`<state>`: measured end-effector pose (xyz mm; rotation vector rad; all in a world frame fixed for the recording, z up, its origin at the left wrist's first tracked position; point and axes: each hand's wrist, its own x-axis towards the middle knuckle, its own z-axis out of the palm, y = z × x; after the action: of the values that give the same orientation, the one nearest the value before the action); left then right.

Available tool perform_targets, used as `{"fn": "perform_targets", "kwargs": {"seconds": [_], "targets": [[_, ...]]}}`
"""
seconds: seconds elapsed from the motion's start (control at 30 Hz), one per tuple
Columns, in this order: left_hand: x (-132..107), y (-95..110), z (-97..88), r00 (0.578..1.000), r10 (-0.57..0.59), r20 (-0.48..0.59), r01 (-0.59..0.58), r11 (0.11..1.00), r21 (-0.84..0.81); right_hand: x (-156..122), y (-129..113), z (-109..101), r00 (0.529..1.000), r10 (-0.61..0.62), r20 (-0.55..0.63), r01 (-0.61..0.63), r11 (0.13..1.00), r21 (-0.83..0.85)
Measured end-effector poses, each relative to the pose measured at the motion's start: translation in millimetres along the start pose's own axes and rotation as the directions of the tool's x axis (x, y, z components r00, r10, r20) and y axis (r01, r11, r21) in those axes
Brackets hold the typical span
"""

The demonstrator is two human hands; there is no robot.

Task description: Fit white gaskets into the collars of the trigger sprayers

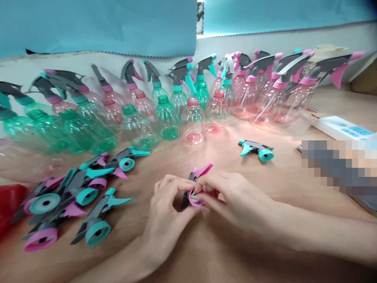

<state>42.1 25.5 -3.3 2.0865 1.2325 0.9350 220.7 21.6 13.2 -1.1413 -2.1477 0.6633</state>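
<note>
Between my hands, low over the table, is a grey trigger spray head (195,171) with a pink trigger and pink collar. My left hand (169,206) grips it, fingers along the grey body and thumb by the collar. My right hand (228,192) is closed, thumb and fingertips pinched at the collar's opening. A small whitish piece (193,195) shows at those fingertips; its exact kind cannot be made out. Another spray head (257,149), grey with a turquoise trigger and collar, lies on the table beyond my right hand.
Several loose spray heads (98,232) lie in a pile on the left. Behind stand rows of clear green bottles (167,122) and pink bottles (193,124), some topped with spray heads. A red object (11,206) sits at the left edge. A white-and-blue box (343,126) lies at right.
</note>
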Motion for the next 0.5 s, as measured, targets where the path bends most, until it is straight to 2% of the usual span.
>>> {"fn": "perform_targets", "kwargs": {"seconds": [0.17, 0.33, 0.5], "targets": [[-2, 1, -1.2, 1.0, -0.023, 0.02, 0.022, 1.0, 0.009, 1, -5, -9, 0.993, -0.01, 0.119, 0.024, 0.994, -0.11], [-1, 2, -1.1, 0.998, -0.036, 0.047, 0.034, 0.999, 0.037, 8, -12, -22, 0.968, 0.015, 0.249, 0.019, 0.991, -0.135], [-2, 4, -1.8, 0.998, -0.034, 0.059, 0.03, 0.997, 0.064, 10, -10, -24, 0.944, -0.106, 0.311, 0.155, 0.978, -0.136]]}}
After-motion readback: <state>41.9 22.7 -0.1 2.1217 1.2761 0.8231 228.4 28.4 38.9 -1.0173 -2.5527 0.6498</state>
